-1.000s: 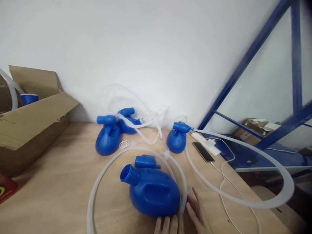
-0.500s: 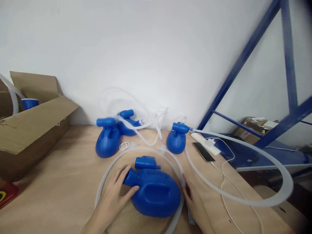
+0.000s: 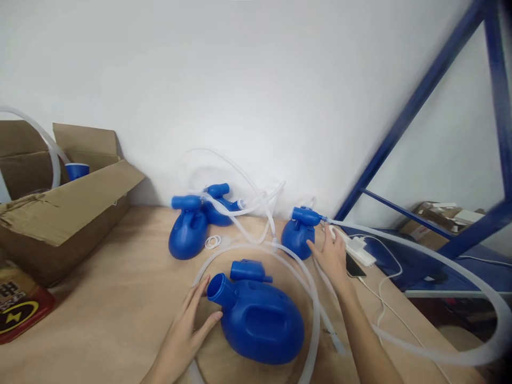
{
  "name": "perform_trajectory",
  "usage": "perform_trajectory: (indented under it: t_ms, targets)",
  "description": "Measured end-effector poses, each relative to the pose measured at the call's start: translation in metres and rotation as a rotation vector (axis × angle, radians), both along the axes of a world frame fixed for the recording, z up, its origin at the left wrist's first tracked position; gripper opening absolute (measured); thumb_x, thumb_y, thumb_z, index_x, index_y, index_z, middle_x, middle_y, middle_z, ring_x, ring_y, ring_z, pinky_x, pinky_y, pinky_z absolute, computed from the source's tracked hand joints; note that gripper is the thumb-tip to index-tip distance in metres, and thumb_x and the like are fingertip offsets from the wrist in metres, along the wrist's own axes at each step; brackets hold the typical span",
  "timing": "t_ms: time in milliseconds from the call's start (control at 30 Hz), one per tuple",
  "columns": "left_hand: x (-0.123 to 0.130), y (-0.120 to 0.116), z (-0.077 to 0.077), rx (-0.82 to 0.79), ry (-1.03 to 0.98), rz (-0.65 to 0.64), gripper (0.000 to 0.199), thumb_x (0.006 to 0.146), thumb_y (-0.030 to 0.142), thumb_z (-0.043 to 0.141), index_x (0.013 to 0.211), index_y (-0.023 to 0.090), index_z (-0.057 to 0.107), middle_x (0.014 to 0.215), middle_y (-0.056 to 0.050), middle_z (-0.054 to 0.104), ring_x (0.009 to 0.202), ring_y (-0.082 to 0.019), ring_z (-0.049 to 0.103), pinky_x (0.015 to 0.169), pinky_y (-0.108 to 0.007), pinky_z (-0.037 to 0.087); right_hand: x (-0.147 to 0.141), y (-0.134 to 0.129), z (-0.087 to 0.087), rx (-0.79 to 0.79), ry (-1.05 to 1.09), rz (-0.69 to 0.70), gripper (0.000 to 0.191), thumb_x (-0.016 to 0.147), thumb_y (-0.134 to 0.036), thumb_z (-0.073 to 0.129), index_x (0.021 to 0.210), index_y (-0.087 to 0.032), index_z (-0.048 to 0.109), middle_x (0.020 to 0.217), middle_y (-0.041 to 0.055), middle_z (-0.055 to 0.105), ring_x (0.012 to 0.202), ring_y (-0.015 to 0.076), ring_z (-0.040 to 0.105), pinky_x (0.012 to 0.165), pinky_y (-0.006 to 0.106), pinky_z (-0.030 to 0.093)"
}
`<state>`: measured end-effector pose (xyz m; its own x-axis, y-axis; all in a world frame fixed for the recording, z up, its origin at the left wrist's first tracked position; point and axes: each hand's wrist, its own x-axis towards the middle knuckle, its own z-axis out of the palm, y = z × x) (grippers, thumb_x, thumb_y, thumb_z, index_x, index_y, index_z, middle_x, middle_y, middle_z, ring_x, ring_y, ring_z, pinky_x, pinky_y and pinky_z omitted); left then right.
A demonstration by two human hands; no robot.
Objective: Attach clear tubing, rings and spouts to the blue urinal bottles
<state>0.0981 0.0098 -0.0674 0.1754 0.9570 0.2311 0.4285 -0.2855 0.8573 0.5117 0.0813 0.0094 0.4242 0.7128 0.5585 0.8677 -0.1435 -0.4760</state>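
Note:
A large blue jug point(image 3: 262, 320) lies on its side on the wooden table, its open round mouth facing left. My left hand point(image 3: 192, 320) is beside that mouth, fingers and thumb apart around it. Behind the jug rests a loose blue cap piece point(image 3: 250, 270). My right hand point(image 3: 330, 256) reaches to the right-hand blue bottle point(image 3: 298, 238), fingers spread, a fingertip at its lower right side. A clear hose point(image 3: 314, 288) curves around the large jug. Two more blue bottles point(image 3: 187, 234) stand at the back with tangled tubing, near small white rings point(image 3: 213, 242).
An open cardboard box point(image 3: 92, 213) stands at left, a red and gold package point(image 3: 24, 304) in front of it. At right are a white power strip point(image 3: 362, 252), a phone point(image 3: 354, 266), cables and a blue metal frame point(image 3: 416, 106).
My right hand has left the large jug's right side and moved up and away to the right-hand bottle. My left hand stays by the jug's mouth. The view has shifted left.

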Motion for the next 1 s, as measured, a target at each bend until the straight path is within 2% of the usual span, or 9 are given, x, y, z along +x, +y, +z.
perform_trajectory:
  t_ms: [100, 200, 333, 400, 533, 633, 733, 867, 1000]
  targets:
    - [-0.008, -0.007, 0.004, -0.014, 0.000, -0.048, 0.066, 0.096, 0.053, 0.062, 0.158, 0.034, 0.046, 0.160, -0.011, 0.051, 0.143, -0.035, 0.055, 0.115, -0.055, 0.050, -0.001, 0.036, 0.030, -0.049, 0.130, 0.053, 0.066, 0.090, -0.050, 0.055, 0.140, -0.006, 0.059, 0.146, 0.0306, 0.053, 0.141, 0.0472, 0.045, 0.115, 0.067, 0.035]
    - [-0.015, 0.005, 0.013, -0.031, -0.026, -0.153, 0.052, 0.102, 0.049, 0.050, 0.152, 0.035, 0.054, 0.161, -0.008, 0.052, 0.148, -0.033, 0.049, 0.122, -0.053, 0.042, -0.035, 0.036, 0.035, -0.162, 0.214, 0.270, 0.052, 0.093, -0.052, 0.053, 0.125, -0.015, 0.071, 0.112, 0.0171, 0.076, 0.108, 0.0351, 0.070, 0.099, 0.052, 0.054]
    - [-0.022, 0.059, 0.023, -0.029, -0.104, -0.062, 0.050, 0.105, 0.040, 0.037, 0.147, 0.022, 0.058, 0.144, -0.015, 0.064, 0.135, -0.031, 0.061, 0.112, -0.051, 0.052, -0.099, -0.024, 0.020, -0.328, 0.288, 0.585, 0.046, 0.099, -0.054, 0.051, 0.128, -0.025, 0.073, 0.127, 0.0095, 0.075, 0.118, 0.0299, 0.070, 0.105, 0.045, 0.053]
    - [-0.017, 0.088, 0.024, -0.038, -0.021, -0.175, 0.054, 0.103, 0.039, 0.039, 0.152, 0.019, 0.052, 0.145, -0.019, 0.062, 0.133, -0.032, 0.062, 0.105, -0.050, 0.056, -0.121, -0.062, 0.012, -0.413, 0.245, 0.663, 0.052, 0.096, -0.057, 0.060, 0.140, -0.030, 0.067, 0.141, 0.0081, 0.069, 0.131, 0.0327, 0.063, 0.114, 0.049, 0.048]
    - [0.013, 0.120, 0.022, -0.012, 0.044, -0.452, 0.063, 0.079, 0.038, 0.078, 0.140, 0.029, 0.067, 0.158, -0.010, 0.054, 0.148, -0.035, 0.047, 0.123, -0.050, 0.039, -0.134, -0.109, -0.010, -0.547, 0.157, 0.621, 0.074, 0.085, -0.049, 0.077, 0.154, -0.032, 0.054, 0.153, 0.0087, 0.058, 0.142, 0.0385, 0.052, 0.119, 0.058, 0.042]
    - [0.042, 0.124, 0.019, -0.022, 0.034, -0.518, 0.055, 0.073, 0.040, 0.084, 0.127, 0.033, 0.075, 0.146, -0.005, 0.066, 0.140, -0.033, 0.056, 0.125, -0.049, 0.037, -0.127, -0.120, -0.028, -0.480, 0.203, 0.624, 0.068, 0.092, -0.046, 0.067, 0.156, -0.028, 0.050, 0.156, 0.0106, 0.055, 0.144, 0.0346, 0.051, 0.121, 0.056, 0.040]
    - [0.051, 0.127, 0.022, -0.042, -0.033, -0.387, 0.055, 0.070, 0.045, 0.084, 0.122, 0.029, 0.074, 0.131, -0.007, 0.073, 0.122, -0.032, 0.067, 0.114, -0.047, 0.050, -0.114, -0.127, -0.039, -0.416, 0.265, 0.705, 0.067, 0.096, -0.044, 0.062, 0.158, -0.023, 0.045, 0.160, 0.0131, 0.050, 0.150, 0.0318, 0.044, 0.125, 0.055, 0.035]
    - [0.015, 0.122, 0.051, -0.111, -0.162, -0.044, 0.056, 0.084, 0.065, 0.065, 0.114, 0.018, 0.064, 0.100, -0.010, 0.074, 0.090, -0.030, 0.074, 0.084, -0.046, 0.063, -0.102, -0.134, -0.048, -0.391, 0.373, 0.754, 0.070, 0.095, -0.045, 0.069, 0.158, -0.026, 0.046, 0.162, 0.0123, 0.049, 0.152, 0.0307, 0.043, 0.125, 0.053, 0.037]
    - [-0.020, 0.070, 0.091, -0.178, -0.340, 0.080, 0.050, 0.087, 0.067, 0.063, 0.104, 0.020, 0.057, 0.083, -0.001, 0.069, 0.071, -0.022, 0.072, 0.074, -0.037, 0.062, -0.105, -0.128, -0.064, -0.224, 0.332, 0.689, 0.075, 0.084, -0.051, 0.082, 0.152, -0.029, 0.056, 0.150, 0.0117, 0.062, 0.137, 0.0357, 0.060, 0.115, 0.056, 0.050]
